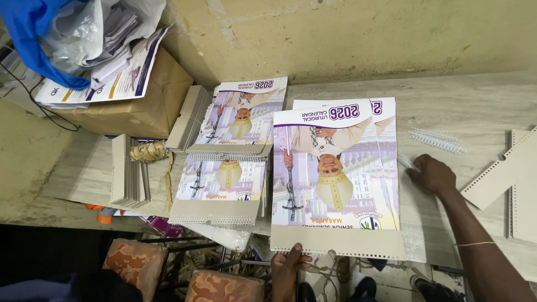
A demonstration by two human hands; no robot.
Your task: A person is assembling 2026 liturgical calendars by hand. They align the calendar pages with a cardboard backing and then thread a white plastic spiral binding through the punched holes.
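On the wooden table (481, 106), left hand (288, 262) grips calendar (335, 173); right hand (432, 174) pinches binding coil (406, 162).

right arm (475, 235): bare | wrist: thin yellow band (474, 244) | sleeves: none visible

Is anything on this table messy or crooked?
Yes. The calendar held by the left hand sticks out past the table edge. The finished calendars are heaped unevenly, and the paper stack on the brown package leans.
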